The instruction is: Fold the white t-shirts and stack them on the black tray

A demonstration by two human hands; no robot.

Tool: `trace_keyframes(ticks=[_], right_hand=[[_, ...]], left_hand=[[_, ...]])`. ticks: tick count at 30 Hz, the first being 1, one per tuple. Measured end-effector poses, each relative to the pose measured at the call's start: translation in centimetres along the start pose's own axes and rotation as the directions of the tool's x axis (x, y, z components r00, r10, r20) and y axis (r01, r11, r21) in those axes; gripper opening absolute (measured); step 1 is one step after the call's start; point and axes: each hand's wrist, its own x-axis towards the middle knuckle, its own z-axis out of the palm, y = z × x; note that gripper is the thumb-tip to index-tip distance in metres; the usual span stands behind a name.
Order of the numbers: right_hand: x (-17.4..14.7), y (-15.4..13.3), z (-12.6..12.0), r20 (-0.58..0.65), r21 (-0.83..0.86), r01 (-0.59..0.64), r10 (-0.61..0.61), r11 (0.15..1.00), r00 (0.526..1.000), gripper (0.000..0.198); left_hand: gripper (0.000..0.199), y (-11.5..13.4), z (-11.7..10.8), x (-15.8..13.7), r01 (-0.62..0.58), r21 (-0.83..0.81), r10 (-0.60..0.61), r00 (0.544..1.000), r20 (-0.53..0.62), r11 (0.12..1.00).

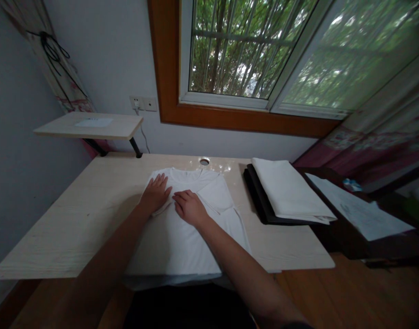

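Note:
A white T-shirt lies spread on the pale wooden table, its neckline toward the wall. The sleeve on the right is folded inward over the body, and the lower end reaches over the table's front edge. My left hand rests flat on the upper left of the shirt, fingers spread. Close beside it, my right hand lies palm down on the middle of the cloth, with its fingers slightly bent. Neither hand grips anything that I can see. Part of the left sleeve is hidden under my left hand.
On the table's right side, folded white cloth lies on folded black cloth. A small raised shelf with a paper stands at the back left. Further right, a dark surface holds a paper sheet. The table has a cable hole near the wall.

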Motion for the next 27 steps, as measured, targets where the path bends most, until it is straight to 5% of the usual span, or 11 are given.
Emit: trace_keyframes(ticks=[22, 27], right_hand=[[-0.2, 0.4, 0.0, 0.01, 0.032, 0.015, -0.015, 0.999, 1.0, 0.037], [-0.3, 2.9, -1.6, -0.108, 0.149, -0.013, 0.029, 0.989, 0.994, 0.041]], left_hand=[[0.075, -1.1, 0.5, 1.7, 0.048, 0.02, -0.05, 0.993, 0.108, 0.999], [0.077, -1.1, 0.5, 1.9, 0.068, 0.007, -0.069, 0.988, 0.137, 0.998]])
